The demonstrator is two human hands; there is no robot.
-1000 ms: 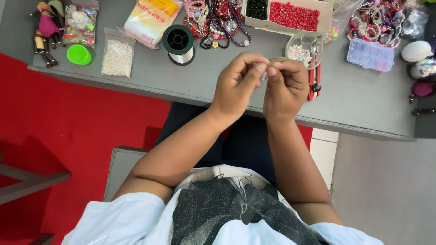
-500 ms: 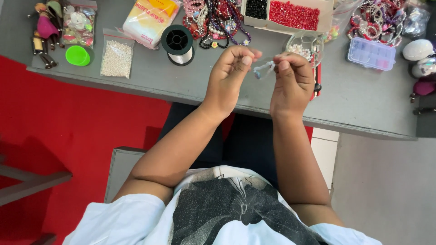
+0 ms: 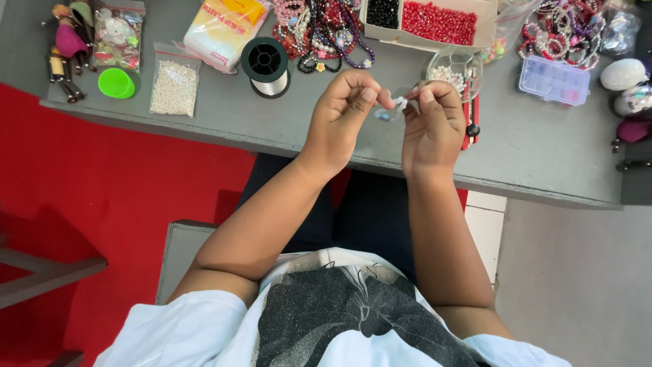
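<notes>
My left hand [image 3: 345, 109] and my right hand [image 3: 432, 126] are raised close together over the grey table [image 3: 285, 129]. Between their fingertips they pinch a small piece of white beadwork [image 3: 399, 105] with a clear bead hanging below it. Both hands have fingers curled around it. Just behind my right hand sits a clear round bowl of white beads [image 3: 454, 70]. A spool of clear thread [image 3: 265, 66] stands to the left of my left hand.
At the back are a box of red and black beads [image 3: 435, 20], a heap of bead bracelets [image 3: 319, 27], a clear compartment box [image 3: 554, 79], a bag of white beads [image 3: 174, 87], a green lid [image 3: 117, 83]. A red-handled tool [image 3: 471, 119] lies beside my right hand.
Both hands have stayed together over the table, shifting slightly; the fingers have reworked their pinch on the small beadwork.
</notes>
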